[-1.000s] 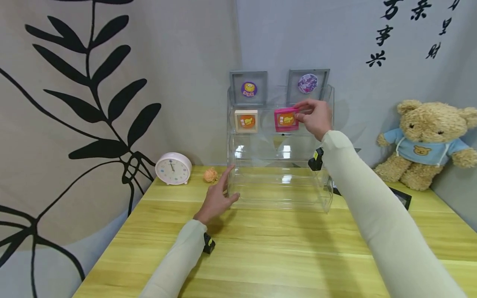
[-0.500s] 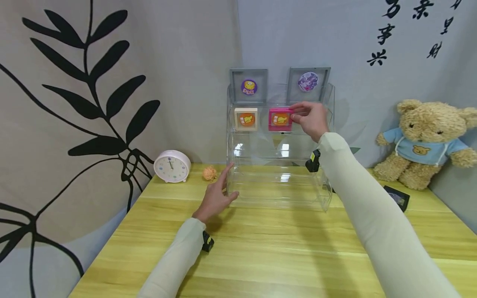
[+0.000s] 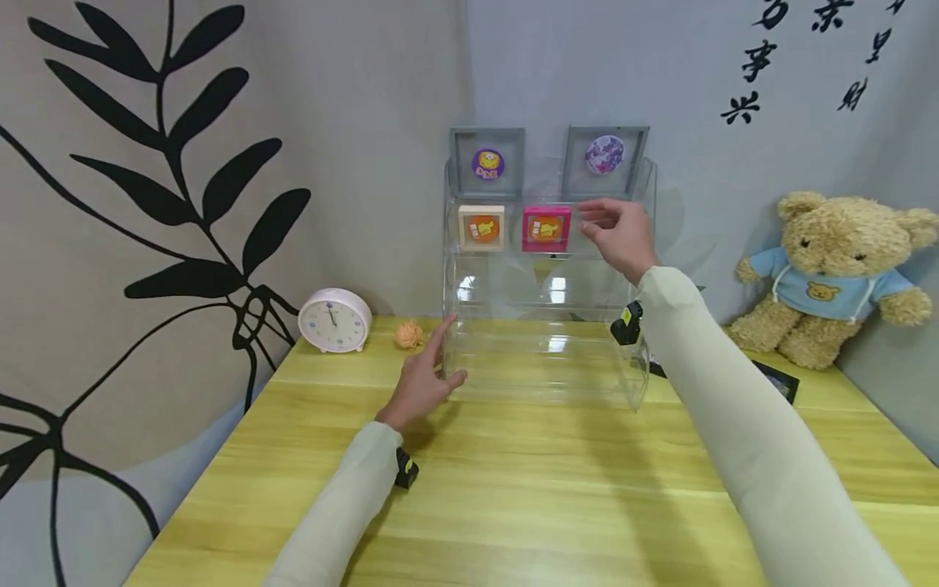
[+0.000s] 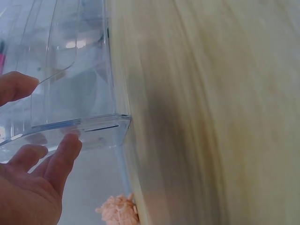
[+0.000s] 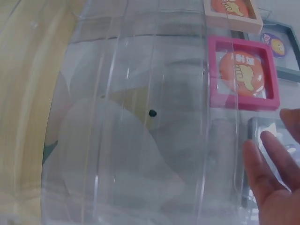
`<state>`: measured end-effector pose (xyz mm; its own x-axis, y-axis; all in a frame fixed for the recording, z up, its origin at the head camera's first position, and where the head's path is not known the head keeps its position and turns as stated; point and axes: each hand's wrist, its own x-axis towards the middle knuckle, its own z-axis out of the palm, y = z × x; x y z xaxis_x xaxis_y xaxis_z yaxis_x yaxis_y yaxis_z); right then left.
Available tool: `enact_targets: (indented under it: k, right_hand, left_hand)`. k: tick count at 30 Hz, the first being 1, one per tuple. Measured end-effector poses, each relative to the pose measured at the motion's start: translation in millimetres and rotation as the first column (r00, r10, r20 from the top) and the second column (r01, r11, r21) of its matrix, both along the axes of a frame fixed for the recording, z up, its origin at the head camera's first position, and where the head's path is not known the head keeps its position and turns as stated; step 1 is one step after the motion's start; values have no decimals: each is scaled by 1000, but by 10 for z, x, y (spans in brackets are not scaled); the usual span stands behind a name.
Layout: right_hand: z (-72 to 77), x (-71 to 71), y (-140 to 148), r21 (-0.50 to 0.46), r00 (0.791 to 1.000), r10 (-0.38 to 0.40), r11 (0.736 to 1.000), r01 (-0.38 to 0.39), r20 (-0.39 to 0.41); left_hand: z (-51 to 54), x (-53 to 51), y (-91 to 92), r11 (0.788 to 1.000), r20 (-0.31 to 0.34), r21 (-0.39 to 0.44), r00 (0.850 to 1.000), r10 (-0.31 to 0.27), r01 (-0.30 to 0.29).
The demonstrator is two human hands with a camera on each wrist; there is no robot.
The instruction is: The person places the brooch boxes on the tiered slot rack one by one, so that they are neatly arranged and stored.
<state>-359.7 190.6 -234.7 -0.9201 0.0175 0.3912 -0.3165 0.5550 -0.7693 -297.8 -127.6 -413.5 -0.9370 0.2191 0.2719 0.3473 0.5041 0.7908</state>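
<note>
The right hand (image 3: pixel 623 236) grips nothing, its fingers loosely bent just beside the pink frame (image 3: pixel 546 229) and apart from it. The left hand (image 3: pixel 421 383) has thumb and fingers spread around the left edge of the clear rack (image 3: pixel 543 398), near its bottom corner, gripping nothing else. The pink frame stands on the rack's second tier from the top, with the cream frame (image 3: pixel 482 228) nearer the left edge. Above, one gray frame (image 3: pixel 487 191) stands at the rack's top left corner, another at the top right. Along the tabletop's (image 3: pixel 513 489) back edge are an orange ball (image 3: pixel 408 334), a clock (image 3: pixel 335 320) toward the left corner and a bear (image 3: pixel 829 281) by the right.
</note>
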Motion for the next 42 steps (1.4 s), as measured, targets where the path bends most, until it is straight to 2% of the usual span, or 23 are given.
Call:
enact_targets:
  k: [4,10,14,21,26,35,38,42]
  right_hand:
    - [-27,139,145,66,999,-16,998,19,-37]
    - [-130,396,443,173,996,-20,984,35,-84]
    - [-230,527,633,207,994,-21,977,43,-103]
    - [-477,670,1008,217,996,-61,973,75,-73]
    - [-703,761,1187,251,995,-98,963,99,-14]
    - [-1133,767,1344,265,992,-70,963,40,105]
    - [-1266,737,1362,263,981,-51,965,0,186]
    - [-1412,678,1390,247,953,-26,968,-52,301]
  left_hand:
    - [-3,-16,-3,1000,1,-10,1000,1,-1]
    - [-17,13,-15,1000,7,-21,1000,4,-3]
    - [-18,30,-48,1000,15,-25,1000,12,-12]
    - [14,18,-47,1000,15,-14,1000,12,-12]
    - [29,31,-30,1000,24,-21,1000,13,-12]
    - [36,41,-24,1000,11,-11,1000,9,-9]
    - [39,40,-23,1000,13,-14,1000,9,-8]
    - [46,34,-19,1000,11,-14,1000,0,0]
